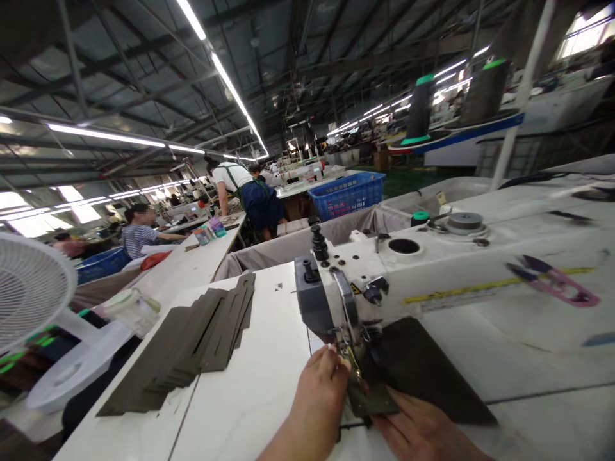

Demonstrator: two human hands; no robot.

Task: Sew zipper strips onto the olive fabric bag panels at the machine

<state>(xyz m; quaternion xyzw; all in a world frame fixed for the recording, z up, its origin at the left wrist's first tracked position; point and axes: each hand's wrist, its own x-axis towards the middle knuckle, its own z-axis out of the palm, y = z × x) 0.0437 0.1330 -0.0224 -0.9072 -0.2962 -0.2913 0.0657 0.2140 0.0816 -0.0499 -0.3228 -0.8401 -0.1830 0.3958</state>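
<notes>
A dark olive fabric panel (427, 365) lies on the bed of a white sewing machine (358, 272), partly under its needle and presser foot (353, 355). Just left of the foot is my left hand (319, 394); its thumb and fingers are pinched together, and what is between them is too small to make out. My right hand (420, 426) rests at the panel's near edge, fingers stretched out and touching it. Its lower part runs out of view. Further left, a fanned stack of similar dark panels (192, 346) lies on the white tabletop (250, 403).
Pink-handled thread snips (562, 285) lie on the machine arm beside a yellow tape measure (480, 290). A white fan (33, 294) stands at the left. Thread cones (420, 109) are up right. Behind are a blue crate (348, 195) and a bending co-worker (245, 186).
</notes>
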